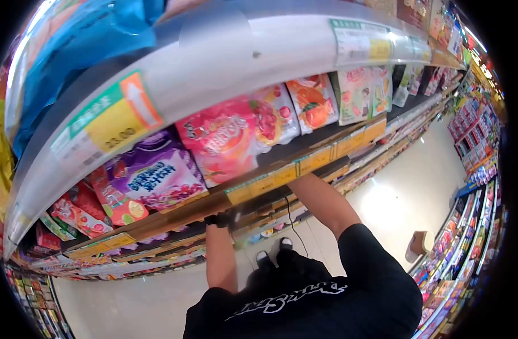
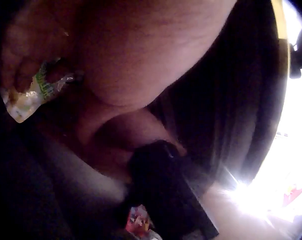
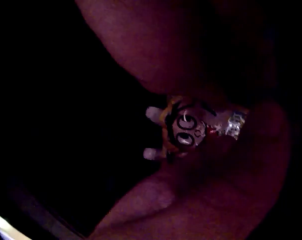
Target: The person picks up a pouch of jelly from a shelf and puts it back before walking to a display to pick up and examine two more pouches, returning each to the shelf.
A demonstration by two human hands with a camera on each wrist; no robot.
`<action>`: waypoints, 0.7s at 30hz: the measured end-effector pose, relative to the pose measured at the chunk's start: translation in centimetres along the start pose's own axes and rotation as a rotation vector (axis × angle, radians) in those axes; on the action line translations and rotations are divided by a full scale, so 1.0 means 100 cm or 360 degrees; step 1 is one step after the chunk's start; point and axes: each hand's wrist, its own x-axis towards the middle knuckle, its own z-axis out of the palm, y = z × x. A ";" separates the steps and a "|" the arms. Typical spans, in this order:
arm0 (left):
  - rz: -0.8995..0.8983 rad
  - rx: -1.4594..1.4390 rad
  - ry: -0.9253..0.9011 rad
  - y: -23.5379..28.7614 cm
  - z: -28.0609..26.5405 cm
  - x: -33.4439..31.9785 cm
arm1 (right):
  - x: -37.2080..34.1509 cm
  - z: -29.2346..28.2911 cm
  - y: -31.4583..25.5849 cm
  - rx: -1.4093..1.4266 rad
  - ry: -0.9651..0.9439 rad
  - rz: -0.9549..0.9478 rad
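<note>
Both hands are hidden beneath a shelf in the head view, with only the left forearm [image 1: 220,257] and right forearm [image 1: 324,204] showing. In the left wrist view my left hand [image 2: 111,55] curls its fingers over a shiny yellow and green packet [image 2: 33,97] at the far left. Below it is a black wrist-worn device [image 2: 168,187]. The dark right wrist view has my right hand [image 3: 246,165] holding a small glossy packet [image 3: 188,130] with a cartoon face between thumb and fingers. Much of the packet is lost in shadow.
Above the arms, a shelf edge [image 1: 270,179] with yellow price labels carries a purple bag [image 1: 157,178], a pink bag [image 1: 222,138] and an orange-printed bag [image 1: 313,104]. A white shelf lip [image 1: 259,53] curves nearer the head. Tiled floor [image 1: 383,198] and more stocked shelves lie right.
</note>
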 end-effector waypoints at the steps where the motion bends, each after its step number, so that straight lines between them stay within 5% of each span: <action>1: 0.0004 0.0024 -0.0021 -0.001 -0.001 0.000 | -0.006 -0.004 -0.001 0.0015 0.0008 -0.0020; 7: 0.0064 0.0235 -0.0174 0.043 -0.025 -0.011 | -0.076 -0.049 -0.013 0.0220 0.0099 -0.0280; 9: 0.0040 -0.0026 0.0057 0.105 -0.031 -0.017 | -0.109 -0.062 -0.006 0.0329 0.0096 -0.0313; 10: -0.0196 -0.0170 0.0031 0.155 -0.038 -0.018 | -0.127 -0.068 0.005 0.0425 -0.0002 -0.0084; 12: -0.0128 -0.0511 0.0301 0.211 -0.007 -0.028 | -0.178 -0.113 -0.011 0.0568 0.0090 0.0161; 14: 0.0015 -0.0741 0.0256 0.266 0.034 -0.048 | -0.231 -0.139 0.016 0.0573 0.0212 0.0106; 16: 0.0045 -0.0915 -0.0212 0.306 0.083 -0.070 | -0.282 -0.180 0.040 0.0502 0.0141 0.0291; 18: -0.0067 -0.1347 -0.0381 0.356 0.142 -0.085 | -0.335 -0.223 0.059 0.0528 0.0204 0.0459; 21: 0.0150 -0.1056 -0.0692 0.415 0.209 -0.087 | -0.404 -0.254 0.113 0.0532 0.0269 0.0582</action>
